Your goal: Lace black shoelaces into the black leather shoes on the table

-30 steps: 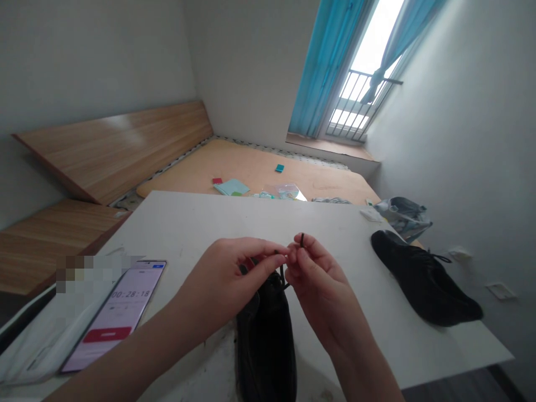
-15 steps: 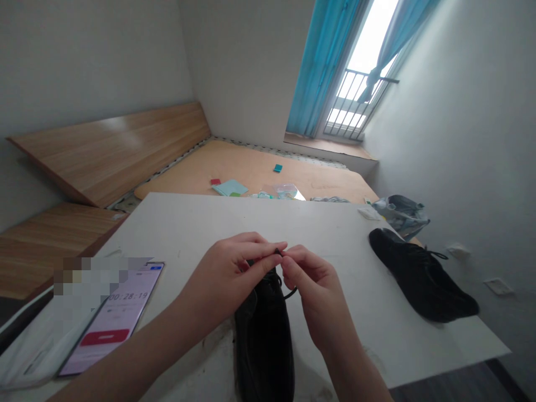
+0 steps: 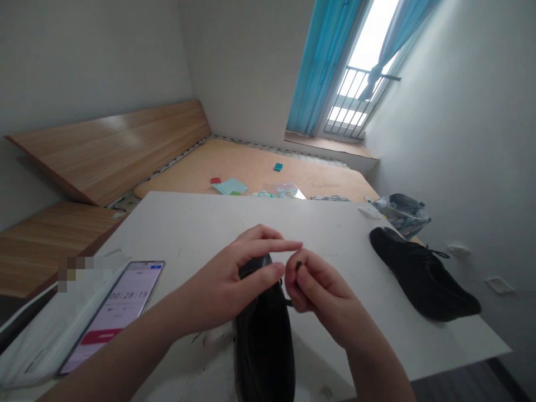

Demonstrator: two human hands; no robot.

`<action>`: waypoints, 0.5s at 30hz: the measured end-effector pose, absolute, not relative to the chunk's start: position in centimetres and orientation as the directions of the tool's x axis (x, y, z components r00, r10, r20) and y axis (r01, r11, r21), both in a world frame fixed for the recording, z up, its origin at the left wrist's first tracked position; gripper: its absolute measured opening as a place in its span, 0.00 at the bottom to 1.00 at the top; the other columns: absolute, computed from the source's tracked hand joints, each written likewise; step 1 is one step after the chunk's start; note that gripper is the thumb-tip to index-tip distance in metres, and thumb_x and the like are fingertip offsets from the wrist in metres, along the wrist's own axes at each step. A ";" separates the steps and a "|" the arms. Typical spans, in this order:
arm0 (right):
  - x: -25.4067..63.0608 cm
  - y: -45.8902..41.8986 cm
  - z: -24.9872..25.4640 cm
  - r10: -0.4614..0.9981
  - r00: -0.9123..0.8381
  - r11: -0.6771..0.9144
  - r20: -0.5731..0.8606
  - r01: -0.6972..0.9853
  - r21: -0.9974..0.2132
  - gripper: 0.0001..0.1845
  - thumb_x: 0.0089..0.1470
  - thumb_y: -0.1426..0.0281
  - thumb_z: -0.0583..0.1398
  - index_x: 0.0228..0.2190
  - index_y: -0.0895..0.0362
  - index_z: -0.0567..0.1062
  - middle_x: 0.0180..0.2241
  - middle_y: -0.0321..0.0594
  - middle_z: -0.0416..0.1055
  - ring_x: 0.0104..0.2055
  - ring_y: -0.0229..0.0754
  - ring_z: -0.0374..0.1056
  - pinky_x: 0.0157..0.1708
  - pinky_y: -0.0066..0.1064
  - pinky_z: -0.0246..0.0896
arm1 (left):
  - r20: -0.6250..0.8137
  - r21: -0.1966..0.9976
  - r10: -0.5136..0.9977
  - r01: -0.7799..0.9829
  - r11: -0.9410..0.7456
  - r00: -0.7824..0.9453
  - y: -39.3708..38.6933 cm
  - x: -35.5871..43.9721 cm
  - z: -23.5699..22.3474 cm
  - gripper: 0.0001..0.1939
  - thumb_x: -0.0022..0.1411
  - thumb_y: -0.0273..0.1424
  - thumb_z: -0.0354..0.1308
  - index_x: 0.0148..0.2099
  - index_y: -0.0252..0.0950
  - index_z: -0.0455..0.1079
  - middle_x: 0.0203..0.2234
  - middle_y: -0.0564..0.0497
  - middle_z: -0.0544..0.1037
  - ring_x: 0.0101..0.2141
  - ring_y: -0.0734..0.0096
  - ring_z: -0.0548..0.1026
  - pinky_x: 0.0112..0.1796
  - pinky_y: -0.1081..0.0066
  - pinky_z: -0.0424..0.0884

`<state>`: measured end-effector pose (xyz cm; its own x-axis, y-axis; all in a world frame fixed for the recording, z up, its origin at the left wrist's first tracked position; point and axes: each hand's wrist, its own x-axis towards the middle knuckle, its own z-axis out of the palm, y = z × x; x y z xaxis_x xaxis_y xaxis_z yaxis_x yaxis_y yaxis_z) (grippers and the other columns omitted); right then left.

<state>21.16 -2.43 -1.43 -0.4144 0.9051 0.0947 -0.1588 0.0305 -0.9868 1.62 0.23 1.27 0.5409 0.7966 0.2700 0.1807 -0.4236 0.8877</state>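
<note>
A black shoe (image 3: 263, 340) lies on the white table (image 3: 188, 223) right in front of me, toe toward me. My left hand (image 3: 234, 279) rests on the shoe's upper rim, thumb pressing it, index finger stretched out to the right. My right hand (image 3: 312, 287) is closed in a pinch on the end of the black shoelace (image 3: 298, 266), just right of the shoe's opening. The lace runs down between both hands into the shoe. Most of the lacing is hidden behind my hands.
A second black shoe (image 3: 422, 276) lies at the table's right edge. A phone (image 3: 115, 312) with a running timer lies at the left on white paper. Behind the table are an orange mat with small coloured items (image 3: 230, 186), a grey bag (image 3: 404, 211) and a window.
My hands have dropped slightly toward the shoe. The left index finger has straightened out and the left thumb now presses the shoe. The right hand has curled tighter around the lace end.
</note>
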 end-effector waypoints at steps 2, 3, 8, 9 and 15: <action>21.6 -3.0 -0.7 0.931 -0.289 0.274 0.222 0.153 -0.949 0.10 0.66 0.65 0.52 0.33 0.53 0.68 0.25 0.32 0.64 0.25 0.35 0.59 0.25 0.27 0.54 | 0.213 0.856 0.774 0.268 -0.442 0.596 0.6 1.1 1.0 0.22 0.65 0.30 0.50 0.60 0.45 0.66 0.55 0.51 0.71 0.56 0.61 0.66 0.58 0.62 0.61; 21.6 -3.2 -0.4 0.917 -0.278 0.372 0.286 0.337 -0.865 0.09 0.66 0.69 0.51 0.34 0.53 0.69 0.29 0.35 0.68 0.29 0.37 0.63 0.28 0.29 0.56 | 0.159 0.824 0.761 0.339 -0.453 0.629 0.7 0.9 0.6 0.26 0.62 0.30 0.53 0.63 0.44 0.63 0.57 0.51 0.70 0.58 0.59 0.65 0.60 0.60 0.59; 20.3 -4.0 -0.8 0.908 -0.384 0.416 0.166 0.865 -0.280 0.16 0.56 0.83 0.51 0.41 0.57 0.71 0.36 0.45 0.76 0.36 0.49 0.70 0.32 0.36 0.54 | -0.065 0.647 0.706 0.568 -0.508 0.705 1.2 1.6 -1.9 0.35 0.53 0.35 0.63 0.63 0.36 0.62 0.58 0.43 0.69 0.56 0.51 0.67 0.58 0.56 0.63; 20.1 -4.1 -1.0 0.926 -0.361 0.376 0.110 0.903 -0.207 0.17 0.54 0.84 0.52 0.42 0.57 0.71 0.33 0.45 0.76 0.34 0.50 0.70 0.30 0.36 0.53 | -0.078 0.630 0.713 0.589 -0.507 0.697 1.3 1.9 -2.3 0.34 0.54 0.36 0.62 0.63 0.36 0.63 0.57 0.42 0.70 0.56 0.51 0.68 0.57 0.56 0.65; 19.9 -4.0 -0.5 0.901 -0.432 0.402 0.029 0.810 -0.427 0.10 0.60 0.79 0.51 0.33 0.55 0.68 0.28 0.39 0.73 0.29 0.43 0.67 0.27 0.31 0.49 | -0.066 0.592 0.751 0.632 -0.501 0.657 2.0 2.2 -3.3 0.30 0.56 0.43 0.62 0.59 0.38 0.67 0.53 0.45 0.75 0.51 0.51 0.73 0.51 0.58 0.69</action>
